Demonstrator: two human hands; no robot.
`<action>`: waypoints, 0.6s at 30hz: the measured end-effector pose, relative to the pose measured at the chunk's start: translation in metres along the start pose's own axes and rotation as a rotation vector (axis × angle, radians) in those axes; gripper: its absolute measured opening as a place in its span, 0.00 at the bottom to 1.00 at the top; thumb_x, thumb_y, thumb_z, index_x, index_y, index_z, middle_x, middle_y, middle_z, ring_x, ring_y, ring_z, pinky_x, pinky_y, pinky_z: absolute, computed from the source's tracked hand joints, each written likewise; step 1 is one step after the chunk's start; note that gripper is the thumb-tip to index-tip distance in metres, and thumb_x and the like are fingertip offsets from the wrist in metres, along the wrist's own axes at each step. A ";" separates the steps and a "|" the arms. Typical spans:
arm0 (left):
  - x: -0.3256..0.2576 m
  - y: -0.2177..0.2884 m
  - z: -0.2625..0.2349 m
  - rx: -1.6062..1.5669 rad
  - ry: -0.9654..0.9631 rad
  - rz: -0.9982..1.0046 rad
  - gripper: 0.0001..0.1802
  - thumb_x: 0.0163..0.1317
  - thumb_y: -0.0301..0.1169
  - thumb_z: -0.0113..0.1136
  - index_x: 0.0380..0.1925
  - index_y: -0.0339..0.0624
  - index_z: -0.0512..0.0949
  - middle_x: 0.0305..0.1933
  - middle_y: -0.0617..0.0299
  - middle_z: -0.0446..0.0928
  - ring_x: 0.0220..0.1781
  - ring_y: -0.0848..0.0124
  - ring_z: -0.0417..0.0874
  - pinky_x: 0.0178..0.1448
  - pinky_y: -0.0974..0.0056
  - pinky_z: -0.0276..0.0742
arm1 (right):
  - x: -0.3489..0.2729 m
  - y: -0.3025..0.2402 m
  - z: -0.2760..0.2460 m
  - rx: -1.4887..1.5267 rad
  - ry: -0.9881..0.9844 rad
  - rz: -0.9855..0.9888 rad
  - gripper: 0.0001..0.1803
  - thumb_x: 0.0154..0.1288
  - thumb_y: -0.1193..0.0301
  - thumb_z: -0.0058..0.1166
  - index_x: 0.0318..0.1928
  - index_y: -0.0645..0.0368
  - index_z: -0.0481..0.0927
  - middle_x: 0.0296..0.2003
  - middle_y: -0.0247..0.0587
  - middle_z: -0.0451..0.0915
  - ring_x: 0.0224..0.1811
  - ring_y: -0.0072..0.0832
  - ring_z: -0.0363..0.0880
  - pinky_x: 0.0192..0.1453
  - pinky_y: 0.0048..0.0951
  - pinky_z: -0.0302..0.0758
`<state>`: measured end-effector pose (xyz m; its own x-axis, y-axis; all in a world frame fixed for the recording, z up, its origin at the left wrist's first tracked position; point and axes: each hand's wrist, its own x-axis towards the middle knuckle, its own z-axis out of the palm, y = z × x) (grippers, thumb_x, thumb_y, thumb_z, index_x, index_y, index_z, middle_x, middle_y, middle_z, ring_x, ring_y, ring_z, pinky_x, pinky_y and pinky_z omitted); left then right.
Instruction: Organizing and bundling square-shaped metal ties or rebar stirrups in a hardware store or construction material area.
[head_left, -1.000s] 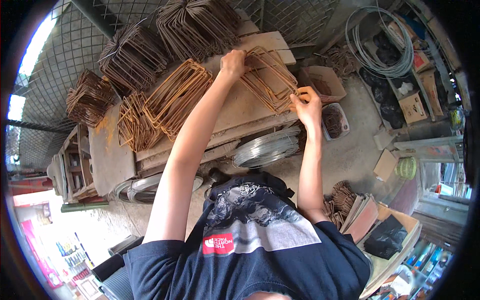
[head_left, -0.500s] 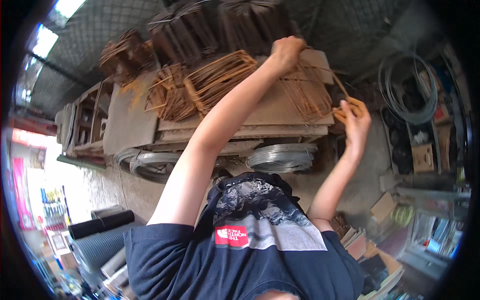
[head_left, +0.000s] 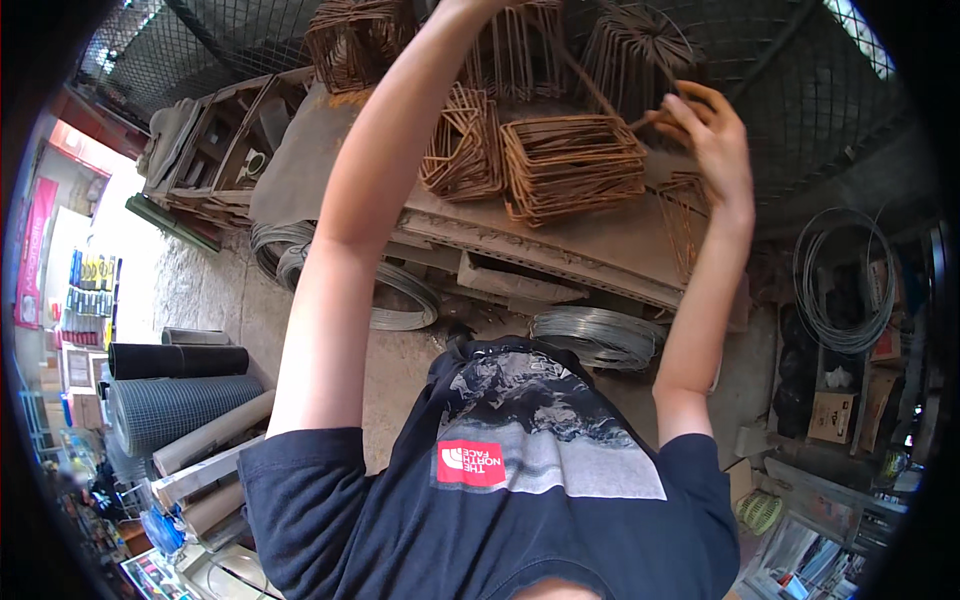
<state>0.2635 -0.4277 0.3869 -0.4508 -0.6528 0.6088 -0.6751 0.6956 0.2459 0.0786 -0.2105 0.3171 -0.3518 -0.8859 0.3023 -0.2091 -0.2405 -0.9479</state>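
Rusty wire stirrups: bundles of bent square loops stacked on the desk (head_left: 560, 245), the nearest bundle (head_left: 572, 165) lying flat at the middle, a tilted one (head_left: 462, 145) just left of it.
Further bundles: three more stand along the far edge, one at the left (head_left: 352, 40), one in the middle (head_left: 520, 50) and one at the right (head_left: 640, 45), backed by a wire mesh fence (head_left: 800, 110).
Right hand (head_left: 715, 135): raised above the right end of the desk, fingers curled and pinching a thin rusty wire piece (head_left: 650, 118) between thumb and forefinger, close to the nearest bundle's far corner.
Loose stirrup (head_left: 685, 215): a single rusty loop leans at the desk's right edge, just below that wrist.
Left hand: the forearm (head_left: 375, 190) reaches up across the desk toward the middle far bundle, but the hand runs off the top of the picture; I cannot tell whether it is open or grasping anything.
Desk: a worn flat board, dusty brown.
Floor: coils of grey wire lie under the desk, one at the left (head_left: 385, 300) and one at the centre (head_left: 600, 335); another coil (head_left: 840, 280) hangs at the right.
Left side: a roll of wire mesh (head_left: 170, 405) and a black roll (head_left: 180, 360) lie on the ground.
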 end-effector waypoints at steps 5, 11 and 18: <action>-0.036 -0.091 0.002 -0.046 -0.203 -0.175 0.14 0.46 0.36 0.68 0.28 0.36 0.82 0.27 0.45 0.80 0.32 0.55 0.84 0.37 0.56 0.79 | 0.042 0.039 0.068 -0.034 -0.163 0.097 0.13 0.65 0.69 0.55 0.44 0.67 0.75 0.35 0.47 0.81 0.37 0.30 0.83 0.41 0.29 0.81; -0.096 -0.190 0.030 -0.016 -0.250 -0.334 0.15 0.44 0.38 0.72 0.34 0.49 0.86 0.35 0.56 0.84 0.37 0.61 0.85 0.46 0.59 0.80 | 0.076 0.083 0.128 -0.339 -0.292 0.140 0.15 0.66 0.66 0.55 0.45 0.65 0.78 0.33 0.43 0.83 0.38 0.27 0.81 0.44 0.32 0.76; -0.125 -0.213 0.050 -0.051 -0.418 -0.561 0.15 0.42 0.40 0.74 0.32 0.50 0.86 0.34 0.60 0.84 0.39 0.64 0.85 0.49 0.60 0.78 | 0.085 0.085 0.152 -0.523 -0.454 0.296 0.18 0.69 0.63 0.49 0.49 0.67 0.77 0.37 0.46 0.82 0.40 0.29 0.81 0.49 0.34 0.76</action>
<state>0.4346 -0.5098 0.2210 -0.2360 -0.9709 0.0407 -0.8479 0.2262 0.4795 0.1694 -0.3666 0.2465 -0.0735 -0.9879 -0.1364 -0.6098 0.1528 -0.7777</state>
